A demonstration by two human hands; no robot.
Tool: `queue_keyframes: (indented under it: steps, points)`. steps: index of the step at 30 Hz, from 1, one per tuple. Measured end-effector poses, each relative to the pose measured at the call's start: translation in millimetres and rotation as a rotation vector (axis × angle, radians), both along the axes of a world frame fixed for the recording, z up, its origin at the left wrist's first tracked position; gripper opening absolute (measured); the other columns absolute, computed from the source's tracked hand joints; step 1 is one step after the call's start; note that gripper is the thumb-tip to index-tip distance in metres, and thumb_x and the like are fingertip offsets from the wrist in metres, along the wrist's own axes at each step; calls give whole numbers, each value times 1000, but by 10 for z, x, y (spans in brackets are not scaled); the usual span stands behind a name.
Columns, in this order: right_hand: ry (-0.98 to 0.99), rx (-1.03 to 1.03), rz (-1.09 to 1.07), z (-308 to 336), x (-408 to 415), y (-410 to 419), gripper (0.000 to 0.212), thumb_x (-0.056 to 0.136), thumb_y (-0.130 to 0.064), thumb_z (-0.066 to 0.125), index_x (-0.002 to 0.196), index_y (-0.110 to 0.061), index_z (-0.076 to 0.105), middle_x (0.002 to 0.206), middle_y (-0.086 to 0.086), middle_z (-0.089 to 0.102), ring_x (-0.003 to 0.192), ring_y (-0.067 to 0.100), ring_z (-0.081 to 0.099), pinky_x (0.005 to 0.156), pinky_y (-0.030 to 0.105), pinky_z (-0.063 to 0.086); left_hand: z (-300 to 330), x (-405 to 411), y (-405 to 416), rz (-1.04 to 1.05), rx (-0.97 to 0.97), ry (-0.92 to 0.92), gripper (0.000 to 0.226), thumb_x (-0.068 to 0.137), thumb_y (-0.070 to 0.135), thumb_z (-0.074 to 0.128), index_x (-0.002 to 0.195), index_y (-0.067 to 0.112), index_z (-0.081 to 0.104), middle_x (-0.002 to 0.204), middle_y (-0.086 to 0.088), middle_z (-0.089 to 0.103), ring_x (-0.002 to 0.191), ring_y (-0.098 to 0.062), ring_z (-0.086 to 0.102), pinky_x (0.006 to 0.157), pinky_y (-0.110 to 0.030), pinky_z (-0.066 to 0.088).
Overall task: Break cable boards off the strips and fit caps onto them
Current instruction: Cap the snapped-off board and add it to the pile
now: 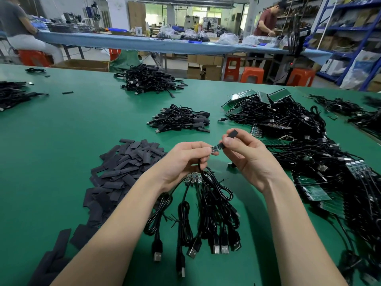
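My left hand (pixel 185 159) pinches a small green cable board (pixel 215 149) whose black cable hangs down from my fist. My right hand (pixel 245 153) holds a flat black cap (pixel 232 133) between thumb and forefinger, with a second dark cap end touching the board's right tip. Under my hands lies a strip of boards (pixel 198 178) with several black USB cables (pixel 214 219) trailing toward me. A heap of loose black caps (pixel 123 168) lies to the left.
A big tangle of uncut board strips with cables (pixel 299 137) fills the right side. Two piles of capped cables (pixel 181 118) (pixel 148 79) lie further back on the green table (pixel 72 124). Two people work at a bench behind.
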State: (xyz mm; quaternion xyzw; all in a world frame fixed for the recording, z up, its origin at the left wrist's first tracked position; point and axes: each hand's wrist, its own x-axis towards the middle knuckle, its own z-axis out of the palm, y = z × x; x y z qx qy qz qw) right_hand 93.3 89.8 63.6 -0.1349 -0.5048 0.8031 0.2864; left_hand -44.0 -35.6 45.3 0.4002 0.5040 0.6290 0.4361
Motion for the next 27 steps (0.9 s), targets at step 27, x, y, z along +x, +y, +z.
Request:
queue_keyframes:
  steps: [27]
  points:
    - [-5,-11,-109,54,8,-20,14,74,-12,79,83,-20,73,88,4,72,82,14,67,78,24,57,92,21,18,264,135,341,20,84,11,79,99,21,70,88,4,75,81,-10,71,75,-19,54]
